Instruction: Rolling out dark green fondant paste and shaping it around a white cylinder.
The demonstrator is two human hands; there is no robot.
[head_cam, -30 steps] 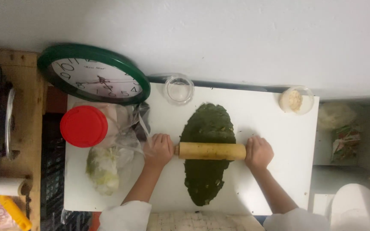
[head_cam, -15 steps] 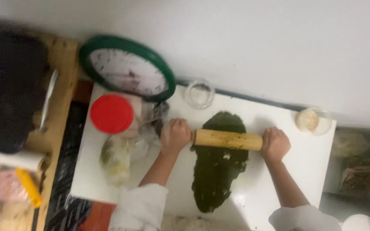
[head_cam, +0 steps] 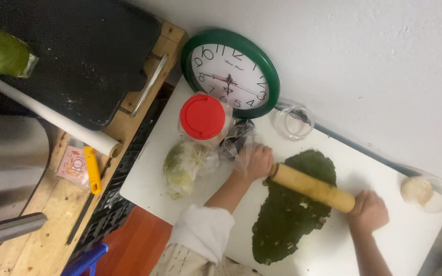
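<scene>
Nearest, the right hand (head_cam: 368, 210) and left hand (head_cam: 258, 161) each close their grip on an end of the wooden rolling pin (head_cam: 312, 187), lying across dark green dough (head_cam: 287, 214) on the white table (head_cam: 333, 250). Beyond stand a red-lidded jar (head_cam: 202, 117) and a green-rimmed clock (head_cam: 229, 72).

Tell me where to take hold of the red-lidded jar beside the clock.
Grip the red-lidded jar around its clear body just under the lid, coming from the board's bare left edge. The clock blocks the wall side, the bagged greens crowd the near side, and the left hand works close by.
</scene>
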